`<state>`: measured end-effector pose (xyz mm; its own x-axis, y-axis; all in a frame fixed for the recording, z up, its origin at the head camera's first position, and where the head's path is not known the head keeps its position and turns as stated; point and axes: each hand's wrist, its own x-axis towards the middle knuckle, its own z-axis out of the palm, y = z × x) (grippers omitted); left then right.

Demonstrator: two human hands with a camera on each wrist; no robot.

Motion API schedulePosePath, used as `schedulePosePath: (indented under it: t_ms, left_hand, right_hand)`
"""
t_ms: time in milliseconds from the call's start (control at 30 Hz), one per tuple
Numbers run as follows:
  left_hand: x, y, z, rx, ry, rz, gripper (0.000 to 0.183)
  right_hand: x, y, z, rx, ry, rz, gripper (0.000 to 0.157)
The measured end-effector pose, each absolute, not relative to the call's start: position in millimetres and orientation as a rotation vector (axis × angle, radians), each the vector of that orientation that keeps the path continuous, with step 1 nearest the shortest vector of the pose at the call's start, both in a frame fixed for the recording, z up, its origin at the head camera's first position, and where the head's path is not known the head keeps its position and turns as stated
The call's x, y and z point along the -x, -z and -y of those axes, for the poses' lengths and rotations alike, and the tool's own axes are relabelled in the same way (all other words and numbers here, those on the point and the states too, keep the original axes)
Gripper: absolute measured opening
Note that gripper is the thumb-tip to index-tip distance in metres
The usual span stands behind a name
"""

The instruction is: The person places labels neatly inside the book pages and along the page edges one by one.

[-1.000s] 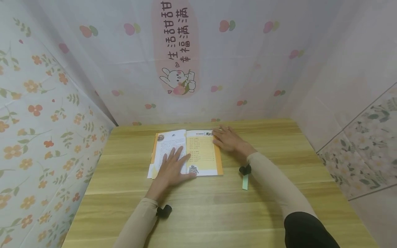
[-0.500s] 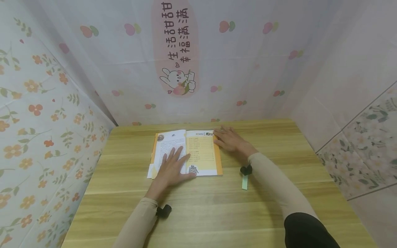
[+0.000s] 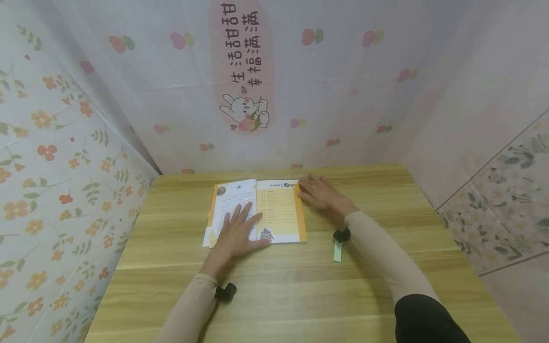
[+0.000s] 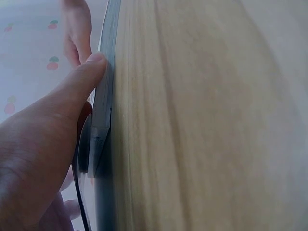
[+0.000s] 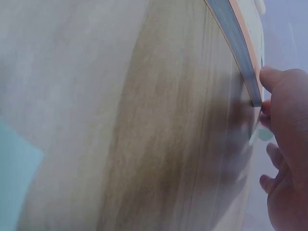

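An open book (image 3: 278, 209) lies near the table's back edge, its right page yellow with an orange outer margin. Spread across the left page and the lower middle is my left hand (image 3: 236, 232). In the left wrist view that thumb reaches over the thick edge of the book (image 4: 107, 86). At the book's upper right corner rests my right hand (image 3: 320, 193), fingers extended. The right wrist view shows the right hand (image 5: 291, 115) with its thumb tip right at the corner of the pages, the other fingers loosely bent beyond it.
A pale green paper strip (image 3: 338, 252) lies on the wooden table (image 3: 291, 295) beneath my right wrist. Behind the table hangs a curtain (image 3: 343, 95) with printed fruit, and a flowered cloth (image 3: 64, 190) lines the left side.
My right hand has slid slightly to the right, uncovering more of the book's upper right corner. My left hand and the book have stayed in place.
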<state>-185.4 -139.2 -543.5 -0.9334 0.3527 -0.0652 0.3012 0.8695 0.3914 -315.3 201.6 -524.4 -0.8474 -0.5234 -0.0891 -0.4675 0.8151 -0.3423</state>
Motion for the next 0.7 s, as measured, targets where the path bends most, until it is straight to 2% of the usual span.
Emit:
schedulePosePath:
  t_ms: [233, 700]
  left_hand:
    - [184.6, 542.2, 139.0, -0.512, -0.569, -2.908, 0.1]
    - [185.1, 544.5, 138.8, -0.499, -0.517, -2.919, 0.103]
  right_hand:
    - [310.9, 528.6, -208.3, 0.767, 0.489, -2.838, 0.065]
    - [269.2, 511.9, -215.9, 0.926, 0.439, -2.864, 0.064]
